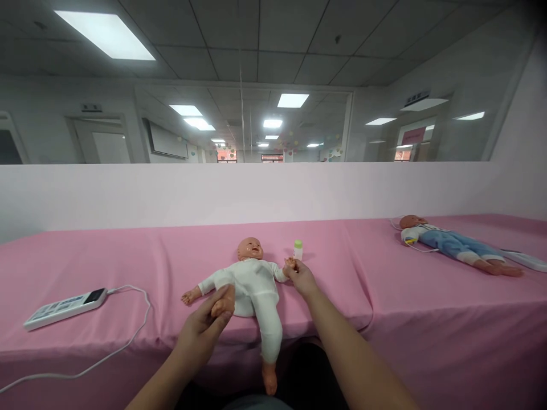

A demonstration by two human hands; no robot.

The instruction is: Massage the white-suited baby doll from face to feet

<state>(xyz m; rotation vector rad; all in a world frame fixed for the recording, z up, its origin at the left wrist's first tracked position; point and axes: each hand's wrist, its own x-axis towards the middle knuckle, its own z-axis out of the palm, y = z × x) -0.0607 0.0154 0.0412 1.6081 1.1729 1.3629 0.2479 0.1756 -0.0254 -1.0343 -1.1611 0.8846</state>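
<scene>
The doll (pixel 252 279) is held on the pink table (pixel 128 256): its foot is clasped by the left hand (pixel 205 327), its hand pinched by the right hand (pixel 301 277); steady support is judged needed for repositioning

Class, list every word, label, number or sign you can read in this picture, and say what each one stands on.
None can be read.
Power strip: markings too small to read.
Small bottle: no legible label.
Sign above the far right doorway: blurred.
Plate above the left door: blurred.
Doll in white, held by left hand and right hand: no text.
</scene>
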